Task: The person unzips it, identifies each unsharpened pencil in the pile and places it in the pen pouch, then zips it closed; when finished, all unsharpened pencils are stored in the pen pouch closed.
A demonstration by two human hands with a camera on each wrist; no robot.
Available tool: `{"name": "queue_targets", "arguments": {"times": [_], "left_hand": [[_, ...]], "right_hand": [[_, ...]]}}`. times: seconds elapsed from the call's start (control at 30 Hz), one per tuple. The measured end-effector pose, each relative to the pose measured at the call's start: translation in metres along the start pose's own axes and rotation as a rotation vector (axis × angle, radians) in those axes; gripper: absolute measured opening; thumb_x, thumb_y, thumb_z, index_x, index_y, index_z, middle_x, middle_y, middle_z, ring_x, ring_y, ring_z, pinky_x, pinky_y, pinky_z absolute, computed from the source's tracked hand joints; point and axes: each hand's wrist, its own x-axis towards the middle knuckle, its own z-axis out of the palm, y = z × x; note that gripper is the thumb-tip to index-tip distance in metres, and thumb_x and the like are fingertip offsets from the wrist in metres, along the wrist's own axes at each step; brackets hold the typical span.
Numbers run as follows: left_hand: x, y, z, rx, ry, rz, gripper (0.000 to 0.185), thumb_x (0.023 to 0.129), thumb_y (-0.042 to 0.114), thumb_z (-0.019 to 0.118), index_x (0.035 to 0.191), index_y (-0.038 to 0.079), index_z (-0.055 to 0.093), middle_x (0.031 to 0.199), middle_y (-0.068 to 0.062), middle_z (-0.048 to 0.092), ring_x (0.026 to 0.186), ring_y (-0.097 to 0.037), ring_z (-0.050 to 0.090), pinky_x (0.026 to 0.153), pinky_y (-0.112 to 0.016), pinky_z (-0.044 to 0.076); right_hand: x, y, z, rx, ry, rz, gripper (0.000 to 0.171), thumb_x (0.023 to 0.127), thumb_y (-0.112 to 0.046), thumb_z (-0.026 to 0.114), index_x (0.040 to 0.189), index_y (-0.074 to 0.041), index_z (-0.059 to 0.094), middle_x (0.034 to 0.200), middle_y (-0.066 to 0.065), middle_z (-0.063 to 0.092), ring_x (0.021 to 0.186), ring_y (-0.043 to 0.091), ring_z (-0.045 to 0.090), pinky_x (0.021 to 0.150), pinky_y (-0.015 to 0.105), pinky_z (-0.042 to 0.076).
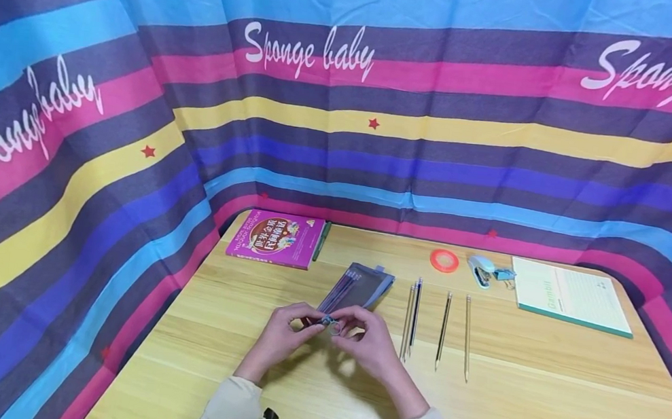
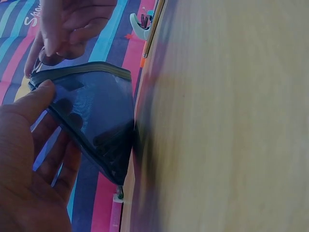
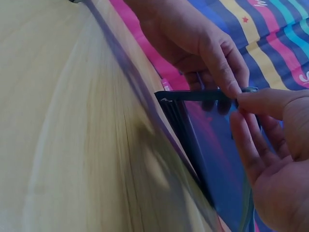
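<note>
Left hand (image 1: 281,335) pinches near corner of mesh pencil pouch (image 1: 358,288) on table (image 1: 536,408); right hand (image 1: 366,344) pinches its zipper ring, other fingers loosely curled.

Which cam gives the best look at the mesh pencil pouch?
Left wrist: the grey-blue mesh zip pouch fills the frame, with its zipper edge and weave clear and the left hand gripping its corner. Head view shows it small, lying on the wooden table. Right wrist shows it edge-on and blurred.
</note>
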Motion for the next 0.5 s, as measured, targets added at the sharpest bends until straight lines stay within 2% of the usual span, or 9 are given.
{"name": "queue_targets", "arguments": {"times": [0.17, 0.33, 0.5], "left_hand": [[0.0002, 0.0004, -0.0005, -0.004, -0.009, 0.002, 0.018, 0.091, 0.016, 0.079, 0.108, 0.018, 0.08, 0.096, 0.004, 0.077, 0.085, -0.014, 0.067, 0.078, -0.032, 0.06], [0.0008, 0.0001, -0.0011, -0.004, -0.022, 0.017, 0.018, 0.091, 0.02, 0.079, 0.109, 0.02, 0.079, 0.098, 0.006, 0.077, 0.085, -0.013, 0.068, 0.078, -0.032, 0.06], [0.0011, -0.0018, -0.0011, -0.011, -0.017, 0.026, 0.018, 0.091, 0.017, 0.079, 0.109, 0.019, 0.08, 0.098, 0.004, 0.077, 0.084, -0.012, 0.068, 0.076, -0.032, 0.061]], "right_hand": [[-0.0004, -0.0016, 0.0006, -0.037, 0.038, -0.022, 0.034, 0.081, 0.004, 0.08, 0.111, -0.011, 0.075, 0.095, 0.01, 0.07, 0.084, 0.01, 0.065, 0.069, 0.024, 0.061], [0.0009, -0.0022, 0.0007, -0.047, 0.065, -0.03, 0.026, 0.083, -0.002, 0.082, 0.107, -0.012, 0.077, 0.094, 0.007, 0.071, 0.083, 0.009, 0.065, 0.072, 0.024, 0.062], [0.0033, 0.001, 0.0002, -0.072, 0.07, -0.061, 0.02, 0.086, -0.011, 0.084, 0.105, -0.012, 0.078, 0.091, 0.004, 0.071, 0.081, 0.007, 0.065, 0.074, 0.024, 0.061]]}}
